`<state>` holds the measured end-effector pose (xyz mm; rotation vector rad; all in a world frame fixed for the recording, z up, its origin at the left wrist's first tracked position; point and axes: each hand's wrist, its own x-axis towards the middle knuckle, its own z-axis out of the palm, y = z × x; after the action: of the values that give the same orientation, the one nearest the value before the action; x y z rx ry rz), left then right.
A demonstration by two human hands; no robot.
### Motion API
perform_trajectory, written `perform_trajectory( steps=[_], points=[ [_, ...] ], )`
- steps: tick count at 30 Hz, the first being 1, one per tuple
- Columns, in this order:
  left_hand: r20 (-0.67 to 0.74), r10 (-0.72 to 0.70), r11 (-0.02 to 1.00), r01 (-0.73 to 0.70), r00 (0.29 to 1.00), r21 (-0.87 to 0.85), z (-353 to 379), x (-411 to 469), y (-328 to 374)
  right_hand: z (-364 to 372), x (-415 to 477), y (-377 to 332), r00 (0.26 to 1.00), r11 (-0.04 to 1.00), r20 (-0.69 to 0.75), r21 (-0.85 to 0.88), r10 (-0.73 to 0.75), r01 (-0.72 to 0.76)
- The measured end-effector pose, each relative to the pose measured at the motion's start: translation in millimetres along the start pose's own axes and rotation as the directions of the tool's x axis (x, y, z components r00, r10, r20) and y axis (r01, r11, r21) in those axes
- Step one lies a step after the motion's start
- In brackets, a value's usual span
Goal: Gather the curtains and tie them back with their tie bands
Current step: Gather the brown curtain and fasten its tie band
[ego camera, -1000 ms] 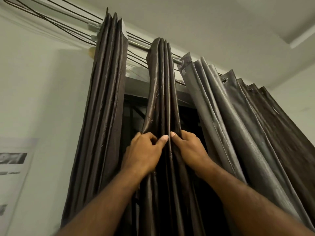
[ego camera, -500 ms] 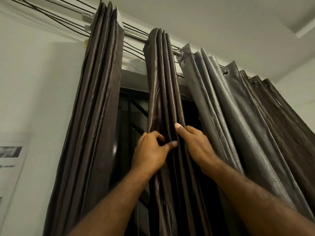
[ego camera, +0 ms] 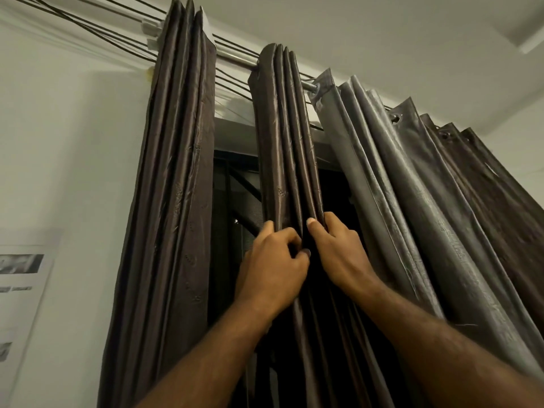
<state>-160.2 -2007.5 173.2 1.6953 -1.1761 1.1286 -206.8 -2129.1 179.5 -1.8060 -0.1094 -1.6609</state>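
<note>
Three bunches of dark curtain hang from a rod (ego camera: 235, 58) near the ceiling. The middle brown curtain (ego camera: 287, 136) is pleated tight. My left hand (ego camera: 273, 266) grips its left folds, fingers curled round the cloth. My right hand (ego camera: 338, 248) grips its right folds, thumb pointing up along a pleat. A second brown curtain (ego camera: 176, 172) hangs gathered at the left. A grey curtain (ego camera: 412, 201) with eyelets spreads to the right. No tie band is in view.
A dark window with a frame (ego camera: 235, 184) shows between the left and middle curtains. Cables (ego camera: 88, 22) run along the wall top. A paper sheet (ego camera: 20, 278) is stuck on the white wall at left.
The view has tilted down a little. My right hand has come down and closed on the folds beside my left hand, squeezing the middle curtain's pleats together.
</note>
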Motion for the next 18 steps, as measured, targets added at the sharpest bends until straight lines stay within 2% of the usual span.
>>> perform_trajectory(
  steps=[3,6,10,13,18],
  points=[
    [0.121,-0.002,1.000,0.005,0.993,-0.029,6.9,-0.5,-0.9,2.5,0.7,-5.0,0.999,1.000,0.054,-0.002,-0.006,0.006],
    [0.085,0.012,0.990,0.000,0.996,-0.138,6.2,0.6,-9.3,-3.0,6.2,-2.5,0.999,0.993,0.028,-0.113,0.022,-0.019],
    [-0.042,-0.059,0.998,0.059,0.997,-0.001,-4.0,-0.2,-21.3,-10.5,7.0,6.0,0.999,0.993,-0.033,-0.121,0.014,-0.018],
    [-0.076,-0.038,0.983,0.051,0.996,0.179,-4.6,-5.8,-22.8,-12.4,5.3,6.8,1.000,1.000,-0.012,-0.011,-0.013,0.013],
    [0.025,0.026,0.983,-0.030,0.999,0.180,15.1,-16.9,-3.1,-5.3,-0.3,-1.4,0.998,0.991,0.053,0.136,-0.024,0.016]
  ],
)
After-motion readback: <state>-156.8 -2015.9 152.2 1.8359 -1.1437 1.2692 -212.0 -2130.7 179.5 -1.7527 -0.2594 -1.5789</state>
